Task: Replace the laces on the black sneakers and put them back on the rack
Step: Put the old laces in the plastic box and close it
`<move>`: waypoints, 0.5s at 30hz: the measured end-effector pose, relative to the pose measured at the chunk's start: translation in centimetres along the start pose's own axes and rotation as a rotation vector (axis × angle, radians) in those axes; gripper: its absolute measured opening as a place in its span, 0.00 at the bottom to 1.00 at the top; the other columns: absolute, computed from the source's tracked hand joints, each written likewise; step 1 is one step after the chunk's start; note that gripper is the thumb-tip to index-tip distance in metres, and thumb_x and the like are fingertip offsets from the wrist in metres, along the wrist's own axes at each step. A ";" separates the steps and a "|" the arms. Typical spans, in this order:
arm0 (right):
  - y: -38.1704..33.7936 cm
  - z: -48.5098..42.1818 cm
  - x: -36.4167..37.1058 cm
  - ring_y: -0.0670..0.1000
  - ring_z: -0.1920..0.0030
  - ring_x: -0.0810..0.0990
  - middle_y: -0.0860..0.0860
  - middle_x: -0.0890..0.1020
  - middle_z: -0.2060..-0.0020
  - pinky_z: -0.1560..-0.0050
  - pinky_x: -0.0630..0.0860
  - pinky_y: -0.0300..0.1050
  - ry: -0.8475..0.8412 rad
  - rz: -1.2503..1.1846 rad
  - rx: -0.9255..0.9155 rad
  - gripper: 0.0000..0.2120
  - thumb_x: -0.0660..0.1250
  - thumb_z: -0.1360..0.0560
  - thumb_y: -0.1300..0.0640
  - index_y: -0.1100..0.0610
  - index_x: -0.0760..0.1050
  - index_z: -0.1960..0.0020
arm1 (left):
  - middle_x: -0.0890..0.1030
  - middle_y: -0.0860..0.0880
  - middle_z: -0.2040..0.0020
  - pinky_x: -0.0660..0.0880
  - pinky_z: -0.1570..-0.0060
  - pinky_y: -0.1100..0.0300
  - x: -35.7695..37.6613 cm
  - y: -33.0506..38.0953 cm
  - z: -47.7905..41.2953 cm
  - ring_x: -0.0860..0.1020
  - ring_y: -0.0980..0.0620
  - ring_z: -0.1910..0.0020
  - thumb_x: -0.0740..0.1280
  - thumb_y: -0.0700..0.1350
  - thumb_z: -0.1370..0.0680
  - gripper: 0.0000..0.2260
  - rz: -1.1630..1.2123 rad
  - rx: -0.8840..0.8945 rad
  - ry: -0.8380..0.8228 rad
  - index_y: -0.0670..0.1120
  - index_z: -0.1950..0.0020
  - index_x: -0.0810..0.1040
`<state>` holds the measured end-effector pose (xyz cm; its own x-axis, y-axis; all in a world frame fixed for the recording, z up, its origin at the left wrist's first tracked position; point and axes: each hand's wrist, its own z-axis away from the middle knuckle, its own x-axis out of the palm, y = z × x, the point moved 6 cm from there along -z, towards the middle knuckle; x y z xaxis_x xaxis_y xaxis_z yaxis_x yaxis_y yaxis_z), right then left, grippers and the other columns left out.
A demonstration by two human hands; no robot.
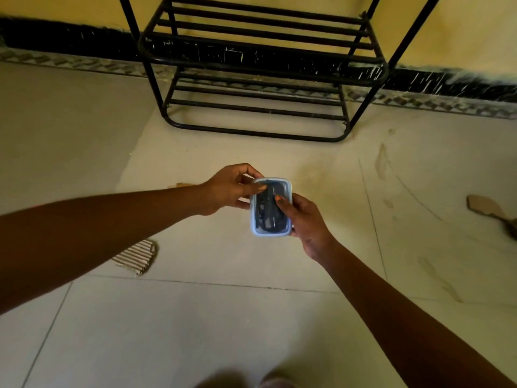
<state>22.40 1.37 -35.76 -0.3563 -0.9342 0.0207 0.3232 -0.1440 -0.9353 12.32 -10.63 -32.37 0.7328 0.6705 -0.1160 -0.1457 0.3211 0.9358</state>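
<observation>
— Far along yet?
— Hardly. Just a small box (269, 219) with a pale blue lid (261, 233), held up above the floor (195, 317).
— Held how?
— Gripped along its right side by the right hand (307, 219), thumb flat on the lid. Pinched at the far left corner by the left hand (232, 189), maybe to pull the lid off.
— Anything inside?
— Dark stringy stuff (267, 211), seen through the lid. Maybe the new laces. Hard to tell.
— And the black sneakers?
— Nowhere to be seen. So no old laces out, no new ones in, nothing put back. Nearly all of the job left to do.
— And the rack?
— Black rack (263, 60) straight ahead, against the yellow wall (461, 32). Well apart from both hands. No sneakers on the shelves in view.
— Anything else around?
— A stripy bit of card (137, 256) on the floor to the left, just under the left arm. A brown bit of card (484, 207) far off to the right. Blurry feet (251, 379) at the very bottom.
— Anything in the way?
— Not much. Only the lid, not off yet. Probably best to find the shoes first, too.
</observation>
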 end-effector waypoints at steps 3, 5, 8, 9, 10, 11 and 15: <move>-0.6 -0.2 -0.2 0.53 0.55 0.82 0.58 0.81 0.51 0.58 0.80 0.46 0.001 0.080 -0.035 0.08 0.68 0.25 0.53 0.57 0.75 0.52 | 0.78 0.46 0.54 0.80 0.55 0.59 -0.4 0.9 -0.1 0.79 0.49 0.52 0.68 0.38 0.26 0.04 -0.049 0.097 -0.022 0.45 0.55 0.74; -1.6 -0.3 -0.2 0.53 0.52 0.82 0.57 0.81 0.50 0.55 0.81 0.49 0.005 0.090 -0.077 0.09 0.69 0.26 0.51 0.56 0.75 0.50 | 0.78 0.48 0.54 0.80 0.54 0.58 -0.5 1.8 -0.1 0.79 0.51 0.53 0.68 0.38 0.26 0.04 -0.074 0.152 -0.018 0.46 0.56 0.75; -3.1 -0.6 -0.6 0.56 0.53 0.82 0.59 0.81 0.53 0.56 0.81 0.47 0.059 0.097 -0.153 0.07 0.67 0.25 0.53 0.57 0.77 0.52 | 0.79 0.49 0.53 0.79 0.55 0.60 -0.2 2.6 -0.3 0.79 0.53 0.53 0.67 0.42 0.24 0.03 -0.081 0.154 -0.033 0.49 0.53 0.75; -3.4 -0.7 -0.8 0.58 0.53 0.82 0.58 0.81 0.55 0.55 0.81 0.48 0.077 0.100 -0.164 0.06 0.67 0.25 0.54 0.57 0.77 0.53 | 0.79 0.48 0.52 0.79 0.54 0.60 -0.1 2.7 -0.3 0.79 0.53 0.52 0.66 0.44 0.23 0.03 -0.081 0.149 -0.052 0.50 0.51 0.75; -3.7 -0.7 -0.9 0.59 0.53 0.82 0.57 0.81 0.56 0.54 0.81 0.50 0.086 0.104 -0.169 0.05 0.68 0.25 0.54 0.56 0.77 0.53 | 0.79 0.48 0.51 0.79 0.52 0.58 0.1 2.8 -0.4 0.79 0.52 0.51 0.65 0.45 0.23 0.04 -0.080 0.151 -0.072 0.51 0.49 0.74; -3.9 -0.8 -0.9 0.59 0.53 0.82 0.55 0.81 0.57 0.53 0.81 0.52 0.088 0.113 -0.177 0.04 0.68 0.25 0.54 0.55 0.77 0.54 | 0.80 0.48 0.51 0.79 0.51 0.57 0.3 2.9 -0.3 0.80 0.52 0.50 0.64 0.45 0.22 0.04 -0.079 0.164 -0.087 0.50 0.48 0.75; -4.8 -0.8 -1.0 0.57 0.56 0.82 0.51 0.81 0.61 0.56 0.81 0.50 0.121 0.140 -0.239 0.03 0.70 0.26 0.54 0.52 0.76 0.57 | 0.79 0.48 0.56 0.80 0.54 0.58 0.5 3.9 0.0 0.80 0.54 0.55 0.63 0.42 0.22 0.02 -0.041 0.258 -0.068 0.46 0.52 0.74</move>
<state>20.54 3.28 -31.56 -0.4294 -0.8917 -0.1433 0.1664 0.0778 -0.9830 12.13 -9.05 -28.79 0.7791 0.6109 -0.1406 0.0525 0.1600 0.9857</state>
